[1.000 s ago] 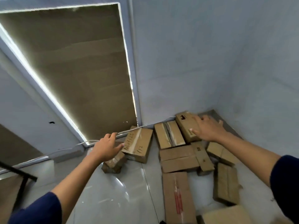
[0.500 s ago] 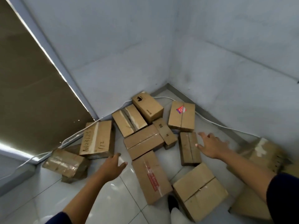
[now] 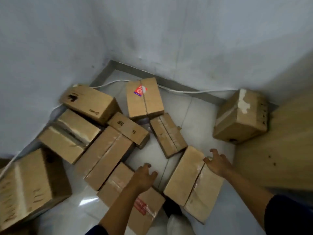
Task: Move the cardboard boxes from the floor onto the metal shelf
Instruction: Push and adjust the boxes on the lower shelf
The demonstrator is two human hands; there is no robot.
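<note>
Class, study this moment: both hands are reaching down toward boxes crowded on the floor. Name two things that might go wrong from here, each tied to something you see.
1. The right hand reaches only the far edge of the taped box; lifted one-handed, it may tilt and slip.
2. Boxes crowd the shiny floor around the shoe, and a white cable runs along the wall, so stepping forward risks a trip.

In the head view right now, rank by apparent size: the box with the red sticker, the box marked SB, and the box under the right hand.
1. Box under the right hand, though nearness inflates it.
2. Box with the red sticker.
3. Box marked SB, partly overlapped.
</note>
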